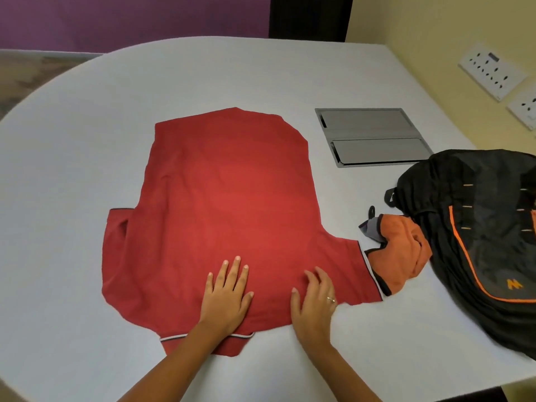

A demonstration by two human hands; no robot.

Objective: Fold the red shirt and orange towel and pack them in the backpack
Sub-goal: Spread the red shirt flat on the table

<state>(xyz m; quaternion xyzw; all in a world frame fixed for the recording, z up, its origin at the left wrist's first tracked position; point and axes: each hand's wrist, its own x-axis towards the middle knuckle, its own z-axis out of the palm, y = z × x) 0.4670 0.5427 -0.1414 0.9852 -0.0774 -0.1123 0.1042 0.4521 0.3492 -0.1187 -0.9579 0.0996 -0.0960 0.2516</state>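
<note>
Red shirt (226,204) spread flat mid-frame on desk (72,169), left hand (227,294) and right hand (314,300) pressing its lower edge with straight fingers, crumpled orange towel (403,253) touching backpack (478,227) at right

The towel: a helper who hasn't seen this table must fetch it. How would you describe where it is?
Start at the black backpack on the table's right side. The towel lies bunched against its left edge, beside the shirt's right sleeve. It is the only orange cloth, crumpled, whereas the red shirt is spread flat.

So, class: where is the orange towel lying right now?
In the head view the orange towel lies crumpled on the table's right side, between the red shirt's sleeve and the black backpack.
</note>
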